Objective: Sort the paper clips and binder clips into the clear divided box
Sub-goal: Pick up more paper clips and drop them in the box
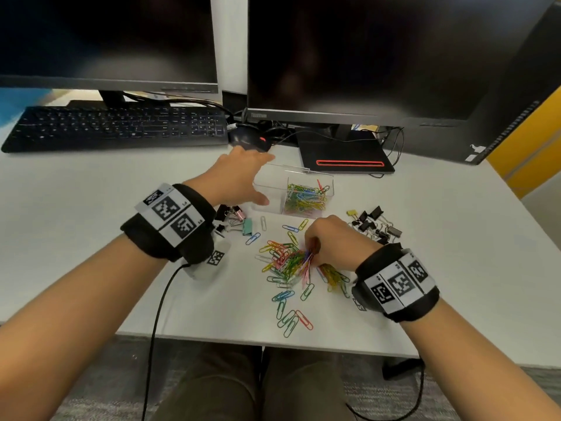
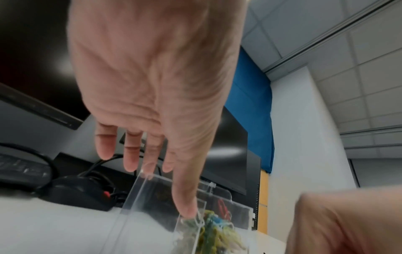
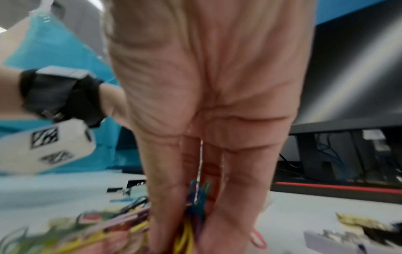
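Desk: a white rectangular desk top [image 1: 91, 238], grey carpet below its near edge.
Monitors: two dark flat screens [image 1: 364, 56] stand behind the clear divided plastic box [image 1: 270, 189]; a black keyboard [image 1: 115, 129] lies far left of the box, a black mouse with a red wheel [image 1: 249, 138] just behind it.
Room: blue partition and pale ceiling tiles show in the left wrist view.
Box: on the desk; its right compartment holds coloured paper clips [image 1: 305, 197], its left compartment shows nothing inside.
Loose clips: a heap of coloured wire paper clips [image 1: 285, 259] lies in front of the box; black binder clips [image 1: 373, 224] lie right of the box, pastel and black ones [image 1: 233, 218] at its front left.
Left hand [image 1: 239, 177]: fingers straight and spread, reaching over the box's left side, thumb at its front wall, gripping nothing.
Right hand [image 1: 331, 238]: fingers curled down, pinching a bunch of paper clips from the heap.
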`<state>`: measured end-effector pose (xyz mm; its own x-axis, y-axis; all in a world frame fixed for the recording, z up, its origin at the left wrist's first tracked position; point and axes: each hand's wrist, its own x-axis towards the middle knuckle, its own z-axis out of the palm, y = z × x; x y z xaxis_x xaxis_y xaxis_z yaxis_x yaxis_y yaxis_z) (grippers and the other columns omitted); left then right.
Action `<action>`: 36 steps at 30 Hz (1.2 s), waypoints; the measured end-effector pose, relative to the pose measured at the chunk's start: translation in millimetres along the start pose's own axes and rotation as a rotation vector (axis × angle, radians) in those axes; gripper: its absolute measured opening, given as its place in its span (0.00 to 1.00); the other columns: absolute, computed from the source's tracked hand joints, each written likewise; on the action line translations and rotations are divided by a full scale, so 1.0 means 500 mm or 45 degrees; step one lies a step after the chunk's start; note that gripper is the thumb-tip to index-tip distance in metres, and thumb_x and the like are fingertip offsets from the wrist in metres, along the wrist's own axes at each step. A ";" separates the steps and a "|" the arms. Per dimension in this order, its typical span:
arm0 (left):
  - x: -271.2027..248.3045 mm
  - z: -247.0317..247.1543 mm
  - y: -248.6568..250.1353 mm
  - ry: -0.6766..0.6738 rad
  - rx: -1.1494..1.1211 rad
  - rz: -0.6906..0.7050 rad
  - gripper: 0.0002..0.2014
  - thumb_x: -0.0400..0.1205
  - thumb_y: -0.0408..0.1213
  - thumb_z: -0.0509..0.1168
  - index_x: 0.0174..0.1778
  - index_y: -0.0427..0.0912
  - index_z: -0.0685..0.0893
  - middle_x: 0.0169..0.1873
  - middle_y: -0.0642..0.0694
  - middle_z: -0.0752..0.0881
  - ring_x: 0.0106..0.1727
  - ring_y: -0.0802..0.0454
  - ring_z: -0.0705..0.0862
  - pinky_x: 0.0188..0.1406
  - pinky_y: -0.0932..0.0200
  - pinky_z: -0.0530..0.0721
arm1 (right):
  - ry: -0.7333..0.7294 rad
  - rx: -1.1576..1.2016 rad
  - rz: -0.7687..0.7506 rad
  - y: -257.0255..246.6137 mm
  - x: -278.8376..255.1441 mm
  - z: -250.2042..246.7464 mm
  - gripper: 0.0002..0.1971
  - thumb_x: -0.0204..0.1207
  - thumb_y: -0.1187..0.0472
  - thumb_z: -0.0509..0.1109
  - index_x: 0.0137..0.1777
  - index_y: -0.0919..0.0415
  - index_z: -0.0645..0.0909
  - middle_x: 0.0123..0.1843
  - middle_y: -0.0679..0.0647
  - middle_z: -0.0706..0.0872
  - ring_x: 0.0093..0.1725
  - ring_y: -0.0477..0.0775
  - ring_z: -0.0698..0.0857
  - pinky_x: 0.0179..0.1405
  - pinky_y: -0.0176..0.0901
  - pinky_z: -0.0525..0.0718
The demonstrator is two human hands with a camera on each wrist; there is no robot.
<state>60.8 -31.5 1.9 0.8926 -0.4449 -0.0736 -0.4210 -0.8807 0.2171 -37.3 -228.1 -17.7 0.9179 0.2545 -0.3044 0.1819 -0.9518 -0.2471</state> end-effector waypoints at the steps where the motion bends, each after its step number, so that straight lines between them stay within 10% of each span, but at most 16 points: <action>1: 0.000 0.005 0.002 -0.007 -0.026 -0.003 0.42 0.73 0.51 0.74 0.81 0.50 0.63 0.78 0.47 0.70 0.77 0.41 0.65 0.74 0.41 0.67 | 0.024 0.037 0.002 0.004 0.000 -0.003 0.08 0.67 0.69 0.77 0.46 0.62 0.88 0.44 0.56 0.85 0.42 0.54 0.81 0.39 0.38 0.76; 13: -0.013 0.016 -0.008 0.111 -0.211 0.072 0.26 0.76 0.44 0.73 0.70 0.52 0.77 0.57 0.51 0.84 0.58 0.49 0.77 0.62 0.47 0.75 | 0.410 0.673 0.033 0.048 -0.012 -0.087 0.09 0.66 0.71 0.79 0.46 0.67 0.90 0.36 0.63 0.91 0.30 0.55 0.87 0.34 0.41 0.89; 29: -0.023 0.012 -0.002 0.084 -0.264 0.067 0.27 0.76 0.42 0.74 0.71 0.50 0.77 0.58 0.49 0.84 0.54 0.49 0.81 0.61 0.45 0.78 | 0.871 0.355 -0.137 0.025 0.056 -0.094 0.10 0.78 0.63 0.69 0.55 0.62 0.88 0.52 0.56 0.90 0.47 0.50 0.86 0.53 0.45 0.85; 36: -0.026 0.014 -0.001 0.094 -0.272 0.061 0.27 0.75 0.42 0.74 0.71 0.51 0.77 0.58 0.49 0.84 0.52 0.49 0.82 0.59 0.45 0.79 | 0.401 0.122 -0.169 0.025 0.044 -0.045 0.17 0.85 0.51 0.54 0.64 0.55 0.80 0.51 0.58 0.90 0.51 0.59 0.86 0.50 0.49 0.82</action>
<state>48.4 -26.4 -4.0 0.8851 -0.4653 0.0115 -0.4265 -0.8009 0.4203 -6.8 -238.1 -6.7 0.9549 0.2952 0.0314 0.2867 -0.8898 -0.3552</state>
